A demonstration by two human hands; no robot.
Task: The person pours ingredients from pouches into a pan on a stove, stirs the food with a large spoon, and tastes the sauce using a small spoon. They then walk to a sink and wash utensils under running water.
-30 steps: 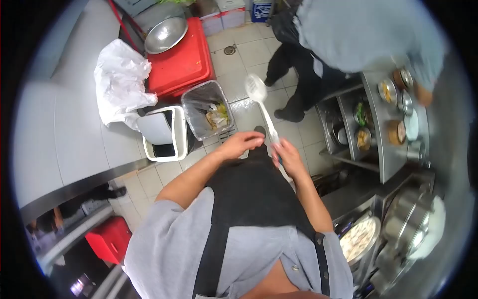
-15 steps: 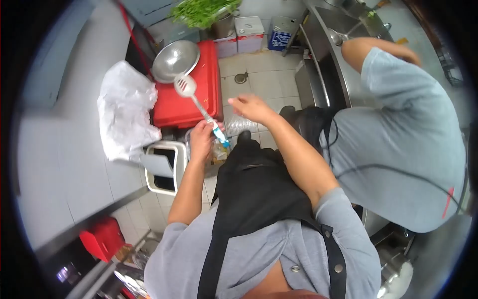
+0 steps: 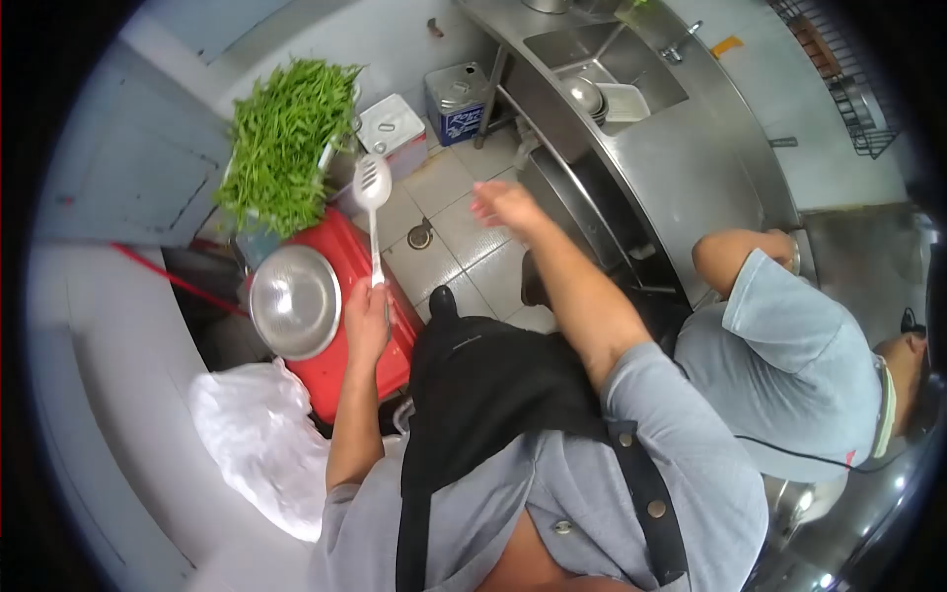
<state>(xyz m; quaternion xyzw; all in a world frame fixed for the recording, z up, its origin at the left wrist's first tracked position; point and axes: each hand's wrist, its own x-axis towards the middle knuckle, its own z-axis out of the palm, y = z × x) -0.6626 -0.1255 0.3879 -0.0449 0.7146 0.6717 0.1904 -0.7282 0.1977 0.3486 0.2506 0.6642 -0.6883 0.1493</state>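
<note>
My left hand [image 3: 367, 318] is wrapped round the handle of a slotted spoon [image 3: 373, 187], whose pale slotted head points away from me. Beneath the spoon and that hand lies a red lid or box top [image 3: 380, 340], with a shiny round metal bowl or cover [image 3: 295, 302] on it. My right hand [image 3: 506, 207] hangs in the air above the tiled floor, fingers partly stretched out and nothing held in it.
Leafy greens [image 3: 291, 138] fill a container at the far left, near a lidded tin [image 3: 391, 126] and a blue tin [image 3: 457, 109]. A steel sink [image 3: 631, 64] stands beyond. Close on my right, a co-worker [image 3: 799, 355] bends over. A white plastic bag [image 3: 261, 439] lies left.
My view has swung to the right and forward, showing more of the greens and sink. The spoon has turned more upright in view, my left hand now covering its handle. My right hand stays raised.
</note>
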